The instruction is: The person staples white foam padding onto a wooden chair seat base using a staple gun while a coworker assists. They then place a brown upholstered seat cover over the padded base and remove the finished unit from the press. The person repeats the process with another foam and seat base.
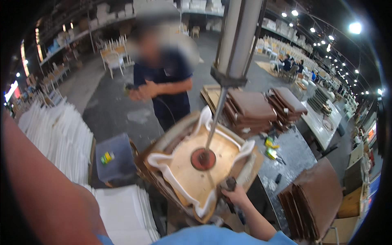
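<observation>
A pale wooden seat panel [184, 161] lies in front of me, edged with white padding [165, 173] that sticks out at the corners. Pressing on its middle is a red round disc [197, 163] at the end of a metal rod [215, 122]. My right hand [236, 195] grips a dark hand tool, apparently a staple gun [229, 183], at the panel's near right edge. My left arm [49, 192] fills the left side, large and blurred, and its hand lies outside the picture.
Across the panel stands a person [169, 85] with both hands round a small object. Brown cushion covers [251, 108] are stacked beyond the grey table [288, 157], with more brown pieces [316, 196] near right. White sheets [61, 136] and a grey-blue bin [116, 157] stand left.
</observation>
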{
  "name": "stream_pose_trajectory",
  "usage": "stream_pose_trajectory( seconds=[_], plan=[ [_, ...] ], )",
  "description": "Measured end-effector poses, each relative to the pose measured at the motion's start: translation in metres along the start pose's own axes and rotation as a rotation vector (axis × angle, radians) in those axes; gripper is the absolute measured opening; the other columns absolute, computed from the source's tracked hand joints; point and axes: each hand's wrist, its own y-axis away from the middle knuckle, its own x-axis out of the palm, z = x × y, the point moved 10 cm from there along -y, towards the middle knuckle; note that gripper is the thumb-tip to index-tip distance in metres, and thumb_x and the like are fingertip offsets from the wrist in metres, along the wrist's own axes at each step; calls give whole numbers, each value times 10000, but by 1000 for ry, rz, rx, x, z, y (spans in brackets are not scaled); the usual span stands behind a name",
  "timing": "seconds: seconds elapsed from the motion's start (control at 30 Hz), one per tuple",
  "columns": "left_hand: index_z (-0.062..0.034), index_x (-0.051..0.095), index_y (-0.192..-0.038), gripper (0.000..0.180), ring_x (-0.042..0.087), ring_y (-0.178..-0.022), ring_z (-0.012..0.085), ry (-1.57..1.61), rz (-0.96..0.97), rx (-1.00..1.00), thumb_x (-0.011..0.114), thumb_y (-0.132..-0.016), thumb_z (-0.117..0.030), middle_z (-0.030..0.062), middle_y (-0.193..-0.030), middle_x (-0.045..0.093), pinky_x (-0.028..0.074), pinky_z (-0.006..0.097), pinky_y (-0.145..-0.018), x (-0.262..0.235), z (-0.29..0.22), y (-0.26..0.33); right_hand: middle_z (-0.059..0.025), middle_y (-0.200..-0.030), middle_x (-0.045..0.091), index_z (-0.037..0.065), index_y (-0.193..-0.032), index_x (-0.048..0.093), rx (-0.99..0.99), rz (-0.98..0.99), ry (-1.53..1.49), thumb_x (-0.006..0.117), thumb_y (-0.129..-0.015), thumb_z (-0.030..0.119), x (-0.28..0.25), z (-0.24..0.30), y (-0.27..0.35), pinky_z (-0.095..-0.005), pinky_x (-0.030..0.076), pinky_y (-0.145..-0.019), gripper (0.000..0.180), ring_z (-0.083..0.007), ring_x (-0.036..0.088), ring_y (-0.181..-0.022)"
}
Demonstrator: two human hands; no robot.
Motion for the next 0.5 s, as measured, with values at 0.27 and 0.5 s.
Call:
stream_pose_trajectory(
  seconds=[0.27,0.5],
  plan=[
    [25,572,-1585,553,542,-1538,391,72,-25,9,645,-1117,-261,207,-1631,595,371,551,-1321,2,-16,-15,-44,-848,764,57,-1167,789,-80,4,-173,920,-956,381,-9,-39,-5,-353,571,-611,409,-153,706,-681],
    [24,573,-1586,547,542,-1540,388,146,-42,-66,639,-1116,-250,208,-1630,596,371,547,-1322,-23,-24,-33,-52,-895,779,35,-1250,792,-94,-126,-140,892,-965,399,-11,-5,39,-400,581,-662,473,-173,708,-724]
  ],
)
